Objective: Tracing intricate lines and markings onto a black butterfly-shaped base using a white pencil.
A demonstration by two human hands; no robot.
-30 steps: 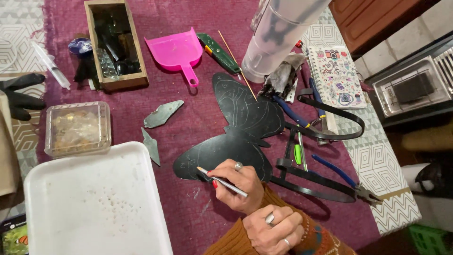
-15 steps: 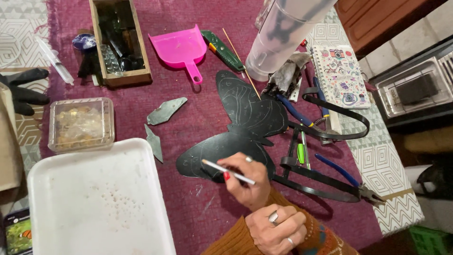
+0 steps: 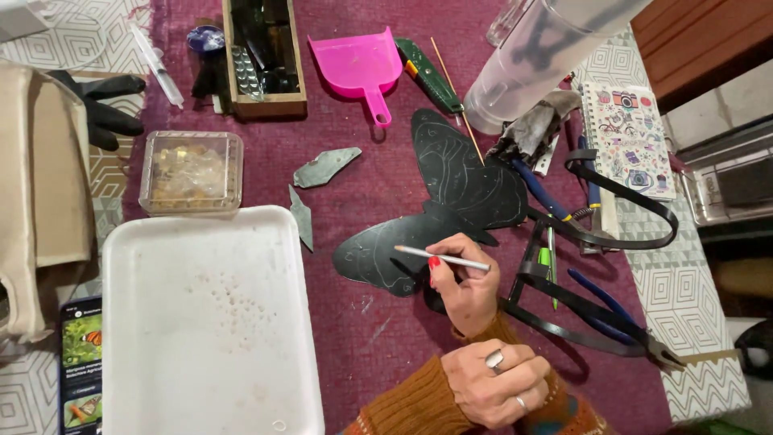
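A white pencil [image 3: 441, 258] is pinched between the thumb and curled fingers of the right hand [image 3: 465, 288], its tip laid on the lower wing of a black butterfly cutout [image 3: 451, 201] that lies flat on the maroon tablecloth [image 3: 378, 177]. The left hand [image 3: 491, 388], ringed and loosely curled with nothing in it, is rested on the cloth just below the right wrist. A white tray [image 3: 205, 322] is placed to the cutout's left, blue-handled pliers [image 3: 620, 318] to its right.
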